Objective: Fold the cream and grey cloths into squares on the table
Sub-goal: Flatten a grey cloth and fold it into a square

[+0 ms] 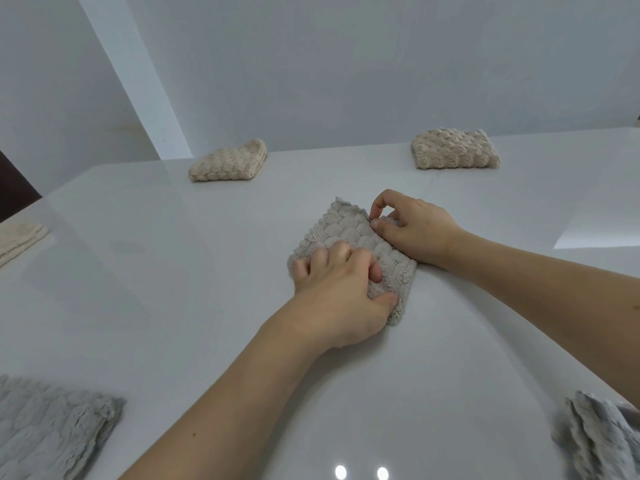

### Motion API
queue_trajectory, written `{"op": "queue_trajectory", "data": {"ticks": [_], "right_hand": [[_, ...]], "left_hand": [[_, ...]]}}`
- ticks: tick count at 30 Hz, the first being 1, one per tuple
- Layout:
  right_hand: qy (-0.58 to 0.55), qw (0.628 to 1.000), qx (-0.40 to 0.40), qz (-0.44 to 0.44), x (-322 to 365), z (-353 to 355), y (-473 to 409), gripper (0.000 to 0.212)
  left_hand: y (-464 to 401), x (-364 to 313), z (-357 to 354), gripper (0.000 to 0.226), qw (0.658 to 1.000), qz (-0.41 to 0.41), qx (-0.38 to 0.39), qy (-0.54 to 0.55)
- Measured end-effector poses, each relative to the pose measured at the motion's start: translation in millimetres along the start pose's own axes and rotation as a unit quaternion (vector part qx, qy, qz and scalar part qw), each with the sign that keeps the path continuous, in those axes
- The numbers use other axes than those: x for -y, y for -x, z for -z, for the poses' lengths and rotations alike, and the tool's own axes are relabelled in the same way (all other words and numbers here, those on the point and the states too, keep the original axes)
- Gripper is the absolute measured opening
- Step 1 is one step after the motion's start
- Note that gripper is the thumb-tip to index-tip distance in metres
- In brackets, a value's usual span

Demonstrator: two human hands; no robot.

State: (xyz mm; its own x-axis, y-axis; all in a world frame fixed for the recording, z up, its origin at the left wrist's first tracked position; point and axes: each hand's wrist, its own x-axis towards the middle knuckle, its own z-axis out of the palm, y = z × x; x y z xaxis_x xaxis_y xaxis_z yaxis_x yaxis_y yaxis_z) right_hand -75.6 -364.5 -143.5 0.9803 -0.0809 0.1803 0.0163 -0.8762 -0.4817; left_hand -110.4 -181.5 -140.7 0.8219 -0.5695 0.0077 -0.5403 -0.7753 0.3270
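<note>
A grey textured cloth (346,233), folded small, lies in the middle of the white table (173,271). My left hand (343,285) rests on its near part, fingers curled into the fabric and the thumb at its near edge. My right hand (412,230) pinches the cloth's far right edge between thumb and forefinger. Two folded cream cloths sit at the back: one at the back left (228,162), one at the back right (453,150).
A grey cloth (48,431) lies at the near left corner and another grey cloth (599,438) at the near right edge. A cream cloth (19,237) shows at the left edge. A pale wall stands behind the table.
</note>
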Motion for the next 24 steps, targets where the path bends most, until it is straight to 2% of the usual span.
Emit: {"op": "queue_trajectory", "data": {"ticks": [6, 8, 10, 12, 14, 15, 17, 19, 24], "right_hand": [[-0.012, 1.000, -0.004, -0.003, -1, -1, -2, 0.010], [-0.021, 1.000, -0.010, 0.008, -2, -1, -1, 0.012], [-0.031, 0.998, -0.027, 0.047, -2, -2, 2, 0.013], [-0.036, 0.993, -0.056, 0.094, 0, -2, 6, 0.016], [-0.032, 0.987, -0.089, 0.130, 1, -1, 11, 0.023], [-0.031, 0.983, -0.105, 0.146, 1, -1, 12, 0.025], [-0.034, 0.975, -0.130, 0.176, 0, -1, 14, 0.025], [-0.037, 0.970, -0.147, 0.192, 0, -2, 14, 0.022], [-0.051, 0.966, -0.156, 0.198, -2, -3, 13, 0.020]], "left_hand": [[6, -3, 1, 0.048, 0.999, -0.002, 0.042, -0.020], [7, -1, 0, 0.045, 0.999, -0.016, 0.024, -0.023], [8, 3, 1, 0.038, 0.998, -0.030, -0.019, 0.061], [4, 11, 3, 0.045, 0.983, -0.006, -0.102, 0.154], [-4, 23, 7, 0.056, 0.961, 0.065, -0.208, 0.170], [-7, 30, 9, 0.054, 0.950, 0.122, -0.228, 0.176], [-15, 42, 11, 0.042, 0.956, 0.191, -0.185, 0.124], [-21, 47, 11, 0.036, 0.969, 0.188, -0.143, 0.075], [-30, 50, 20, 0.061, 0.943, 0.232, -0.096, 0.218]]}}
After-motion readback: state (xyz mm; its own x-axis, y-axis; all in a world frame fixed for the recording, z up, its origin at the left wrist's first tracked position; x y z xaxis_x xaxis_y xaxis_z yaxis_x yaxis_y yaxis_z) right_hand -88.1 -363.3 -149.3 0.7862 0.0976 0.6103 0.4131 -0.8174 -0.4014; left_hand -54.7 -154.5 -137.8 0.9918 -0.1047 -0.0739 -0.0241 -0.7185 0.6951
